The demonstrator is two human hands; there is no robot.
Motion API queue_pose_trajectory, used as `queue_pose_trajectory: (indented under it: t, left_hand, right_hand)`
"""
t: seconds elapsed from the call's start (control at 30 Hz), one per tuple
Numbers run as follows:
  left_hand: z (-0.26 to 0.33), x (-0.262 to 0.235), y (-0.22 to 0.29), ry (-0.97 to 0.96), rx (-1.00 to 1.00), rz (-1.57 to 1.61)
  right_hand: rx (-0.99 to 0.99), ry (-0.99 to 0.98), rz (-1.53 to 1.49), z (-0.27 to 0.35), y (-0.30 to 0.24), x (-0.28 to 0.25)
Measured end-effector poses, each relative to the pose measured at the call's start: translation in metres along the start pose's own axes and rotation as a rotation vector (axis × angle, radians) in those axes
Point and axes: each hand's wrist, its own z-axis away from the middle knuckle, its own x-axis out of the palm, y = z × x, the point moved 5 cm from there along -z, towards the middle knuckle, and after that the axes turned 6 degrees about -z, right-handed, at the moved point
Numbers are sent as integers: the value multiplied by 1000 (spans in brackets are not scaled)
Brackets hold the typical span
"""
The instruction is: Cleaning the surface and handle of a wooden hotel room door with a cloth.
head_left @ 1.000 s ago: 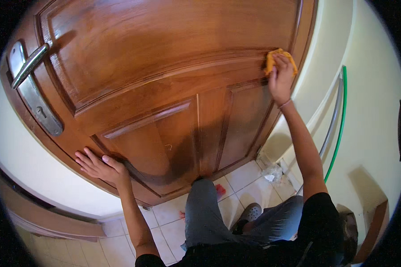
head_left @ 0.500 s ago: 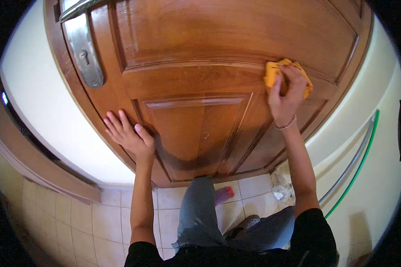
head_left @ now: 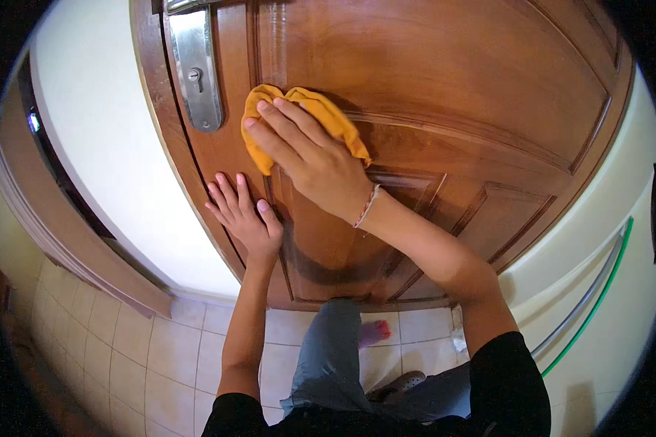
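A brown wooden door [head_left: 444, 65] with raised panels fills the upper part of the view. My right hand [head_left: 317, 156] presses an orange cloth [head_left: 328, 113] against it, fingers stretched over the folds, just right of the metal lock plate [head_left: 197, 80]. The cloth bunches out beyond my fingertips and reaches across the moulding. Lower down, near the door's left edge, my left hand [head_left: 244, 218] lies flat on the wood with its fingers apart and holds nothing.
A white wall [head_left: 116, 146] borders the door on the left. To the right, a grey and green curved rail or edge [head_left: 594, 298] shows against a pale surface. A pink-purple object [head_left: 374, 333] lies on the tiled floor [head_left: 171, 349] beside my leg.
My right hand has swept the orange cloth leftward across the door, from the right side to near the lock plate. My left hand stays flat on the door while the view shifts slightly.
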Motion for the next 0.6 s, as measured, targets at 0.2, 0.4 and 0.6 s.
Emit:
queue_pose_trajectory:
  t: [0.2,0.4,0.6]
  left_hand:
    - [0,-3,0,27,42,-4]
    - [-2,-4,1,8,36,10]
    - [1,-3,1,32,8,30]
  right_hand:
    - [-1,-188,77,-5,-2,1]
    - [20,-136,93,-44,3,6]
    - [-20,-116,176,-52,0,11]
